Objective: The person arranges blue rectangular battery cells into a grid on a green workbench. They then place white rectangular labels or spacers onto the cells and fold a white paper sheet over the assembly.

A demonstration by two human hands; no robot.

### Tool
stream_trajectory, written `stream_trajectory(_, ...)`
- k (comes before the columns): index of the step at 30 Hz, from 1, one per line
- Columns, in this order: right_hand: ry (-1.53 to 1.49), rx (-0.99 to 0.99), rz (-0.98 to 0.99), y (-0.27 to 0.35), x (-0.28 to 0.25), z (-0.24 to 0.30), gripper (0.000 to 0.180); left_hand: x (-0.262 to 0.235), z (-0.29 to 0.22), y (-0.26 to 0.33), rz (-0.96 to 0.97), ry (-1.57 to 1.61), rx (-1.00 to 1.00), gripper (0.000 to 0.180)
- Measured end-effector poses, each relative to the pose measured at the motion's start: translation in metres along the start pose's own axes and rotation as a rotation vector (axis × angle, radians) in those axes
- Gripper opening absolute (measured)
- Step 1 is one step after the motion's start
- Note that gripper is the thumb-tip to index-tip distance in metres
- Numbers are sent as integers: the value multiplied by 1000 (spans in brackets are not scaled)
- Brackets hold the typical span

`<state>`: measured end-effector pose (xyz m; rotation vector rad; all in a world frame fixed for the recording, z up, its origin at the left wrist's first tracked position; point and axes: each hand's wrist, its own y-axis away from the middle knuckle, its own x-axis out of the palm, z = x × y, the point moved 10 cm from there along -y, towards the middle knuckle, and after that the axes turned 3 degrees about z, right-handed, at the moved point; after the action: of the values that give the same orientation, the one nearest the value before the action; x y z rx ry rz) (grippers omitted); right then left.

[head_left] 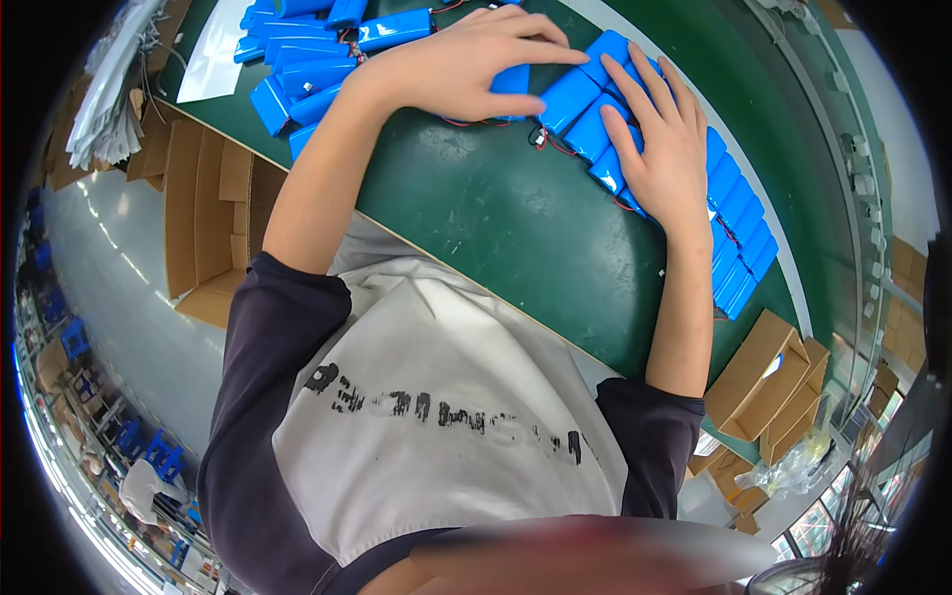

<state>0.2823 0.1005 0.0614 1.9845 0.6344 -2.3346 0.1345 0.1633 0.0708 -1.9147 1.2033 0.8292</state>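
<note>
Blue-wrapped battery packs with thin red and black wires lie on a green tabletop point(466, 198). My left hand point(456, 64) reaches over the table with fingers stretched and thumb apart. Between its thumb and forefinger shows one battery pack point(512, 81); whether the hand touches it I cannot tell. The forefinger points at the near end of a row of packs point(570, 97). My right hand point(666, 149) lies open, fingers spread, on top of that row. The row runs on past my right wrist to more packs point(739, 213) set side by side.
A loose pile of battery packs point(307, 59) sits at the far left, beside a white sheet point(213, 50). An open cardboard box point(203, 198) stands left below the table's edge. Small cardboard boxes point(759, 372) are at the right. A pale strip point(783, 268) borders the packs.
</note>
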Motion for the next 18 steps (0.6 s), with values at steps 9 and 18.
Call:
stream_trajectory(9,6,-90,51,0,-3,14,50,8,-13,13,-152,-342,-65,72)
stream_trajectory(18,-40,-180,-207,7,-25,28,45,35,-48,81,-175,-249,-237,72)
